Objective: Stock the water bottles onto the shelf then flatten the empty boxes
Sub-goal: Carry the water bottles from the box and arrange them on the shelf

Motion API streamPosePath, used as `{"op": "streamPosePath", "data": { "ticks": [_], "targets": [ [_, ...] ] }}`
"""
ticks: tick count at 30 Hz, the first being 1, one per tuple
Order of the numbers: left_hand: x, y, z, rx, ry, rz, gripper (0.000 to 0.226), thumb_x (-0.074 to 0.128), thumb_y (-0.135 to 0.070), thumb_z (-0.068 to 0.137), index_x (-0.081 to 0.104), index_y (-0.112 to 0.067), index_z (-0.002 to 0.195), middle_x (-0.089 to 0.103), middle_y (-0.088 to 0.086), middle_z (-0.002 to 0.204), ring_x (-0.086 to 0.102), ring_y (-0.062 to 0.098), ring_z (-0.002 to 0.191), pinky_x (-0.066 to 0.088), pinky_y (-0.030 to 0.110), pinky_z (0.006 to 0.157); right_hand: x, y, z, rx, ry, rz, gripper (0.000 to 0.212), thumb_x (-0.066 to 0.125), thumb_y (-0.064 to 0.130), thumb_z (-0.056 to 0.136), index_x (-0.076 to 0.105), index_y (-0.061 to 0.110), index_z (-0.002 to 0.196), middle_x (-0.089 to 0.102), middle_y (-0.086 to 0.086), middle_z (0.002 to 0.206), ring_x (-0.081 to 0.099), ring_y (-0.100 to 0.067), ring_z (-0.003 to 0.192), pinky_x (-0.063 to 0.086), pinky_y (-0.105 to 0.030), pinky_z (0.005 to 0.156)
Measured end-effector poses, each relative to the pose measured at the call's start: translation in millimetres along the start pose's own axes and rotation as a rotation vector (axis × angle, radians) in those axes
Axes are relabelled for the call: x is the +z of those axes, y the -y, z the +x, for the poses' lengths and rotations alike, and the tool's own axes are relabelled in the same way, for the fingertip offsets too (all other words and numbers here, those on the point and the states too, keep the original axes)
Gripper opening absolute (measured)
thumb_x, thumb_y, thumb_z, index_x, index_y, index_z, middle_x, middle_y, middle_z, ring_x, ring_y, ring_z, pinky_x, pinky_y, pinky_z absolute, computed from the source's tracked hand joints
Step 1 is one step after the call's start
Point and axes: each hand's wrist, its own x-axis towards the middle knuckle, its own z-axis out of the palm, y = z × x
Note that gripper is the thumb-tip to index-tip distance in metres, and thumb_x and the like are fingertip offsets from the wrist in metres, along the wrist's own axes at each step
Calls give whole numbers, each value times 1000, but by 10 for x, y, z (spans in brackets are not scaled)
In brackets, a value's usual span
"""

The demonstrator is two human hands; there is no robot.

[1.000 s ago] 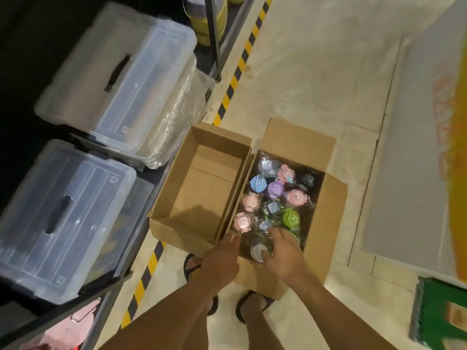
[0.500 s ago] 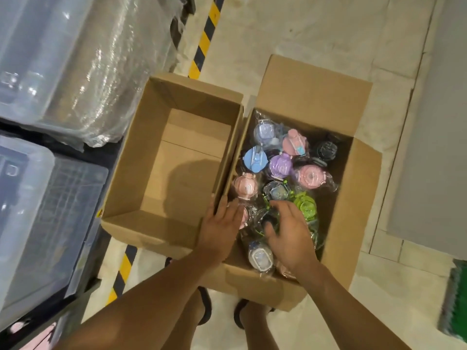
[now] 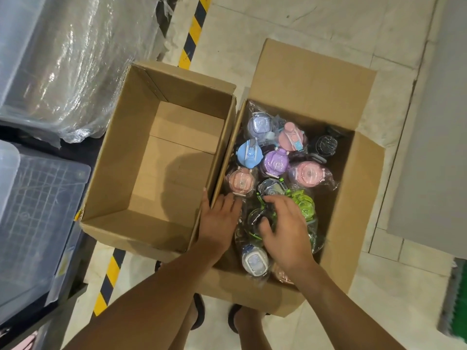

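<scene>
Two open cardboard boxes stand side by side on the floor. The left box [image 3: 121,173] is empty. The right box [image 3: 353,198] holds several plastic-wrapped water bottles with coloured lids: purple [image 3: 276,162], blue [image 3: 249,154], pink [image 3: 307,173], green [image 3: 302,202], black [image 3: 326,145] and white [image 3: 255,261]. My left hand [image 3: 218,221] rests with straight fingers on the wall between the two boxes. My right hand [image 3: 285,228] reaches into the right box, its fingers curved over a clear wrapped bottle [image 3: 257,218] beside the green one, its thumb against the plastic.
Clear plastic storage bins [image 3: 38,210] and a wrapped bundle [image 3: 75,59] sit on a shelf at the left. A yellow-and-black floor stripe [image 3: 111,274] runs beside the shelf. A grey panel [image 3: 434,147] lies at the right, a green object [image 3: 457,299] at the lower right.
The camera has come closer to the boxes. My right hand has moved a little further into the right box over the wrapped bottles; my left hand has stayed on the wall between the boxes.
</scene>
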Motion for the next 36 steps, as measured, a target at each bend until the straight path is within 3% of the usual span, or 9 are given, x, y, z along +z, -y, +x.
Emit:
{"op": "streamPosePath", "data": {
  "ticks": [8, 11, 14, 18, 22, 24, 27, 31, 36],
  "targets": [
    [-136, 49, -212, 59, -26, -32, 62, 74, -26, 80, 52, -18, 138, 57, 8, 134, 59, 32, 115, 35, 66, 107, -67, 36, -4, -12, 36, -61, 46, 64, 20, 89, 57, 22, 134, 56, 4, 131, 50, -17, 124, 42, -44, 110],
    [-349, 74, -385, 43, -12, -97, 80, 83, -30, 65, 48, -18, 136, 56, 8, 133, 59, 31, 113, 47, 53, 92, -126, 125, 17, 10, 61, -71, 46, 64, 20, 90, 56, 22, 135, 56, 3, 131, 51, -18, 124, 43, -46, 110],
    [-638, 136, -684, 44, -131, -199, 67, 78, -25, 71, 52, -15, 132, 60, 11, 128, 62, 31, 110, 54, 45, 84, -174, 212, 66, 26, 114, -147, 51, 68, 23, 89, 56, 21, 138, 57, 2, 134, 52, -21, 126, 42, -49, 111],
    [-1176, 301, -1125, -61, -94, -331, 63, 80, -35, 71, 57, -17, 128, 62, 4, 124, 65, 22, 102, 58, 29, 74, -175, 345, 160, 21, 179, -243, 58, 72, 27, 87, 52, 22, 141, 56, 2, 135, 52, -22, 128, 40, -49, 113],
    [-1596, 630, -1546, -196, -78, -421, 74, 85, -41, 66, 54, -17, 128, 60, 3, 121, 65, 22, 97, 58, 29, 64, -68, 478, 267, 1, 212, -289, 63, 76, 23, 81, 54, 17, 139, 57, -3, 131, 55, -26, 123, 47, -45, 107],
    [-1751, 815, -1736, -272, -112, -492, 67, 78, -44, 70, 54, -18, 127, 57, -1, 120, 65, 21, 94, 57, 30, 58, 16, 536, 335, 3, 226, -313, 66, 77, 21, 79, 53, 14, 141, 57, -8, 132, 55, -30, 122, 48, -46, 106],
    [-1871, 1093, -1967, -365, -128, -544, 62, 65, -50, 74, 55, -21, 127, 54, -4, 122, 62, 17, 93, 52, 27, 65, 160, 622, 452, 4, 264, -359, 72, 77, 20, 79, 47, 14, 144, 51, -10, 140, 52, -33, 126, 45, -46, 109],
    [-1878, 1380, -2121, -546, -67, -584, 64, 84, -44, 78, 51, -30, 131, 49, -8, 126, 57, 15, 101, 47, 32, 74, 388, 676, 609, 42, 292, -434, 89, 80, 21, 76, 34, 15, 152, 37, -12, 157, 44, -34, 138, 37, -44, 117],
    [-1698, 1557, -2199, -655, 9, -706, 82, 90, -42, 73, 45, -35, 141, 45, -7, 144, 60, 23, 118, 57, 50, 96, 643, 666, 734, 73, 306, -614, 96, 77, 29, 82, 19, 20, 158, 31, -10, 161, 44, -35, 137, 37, -48, 113]
  ]
}}
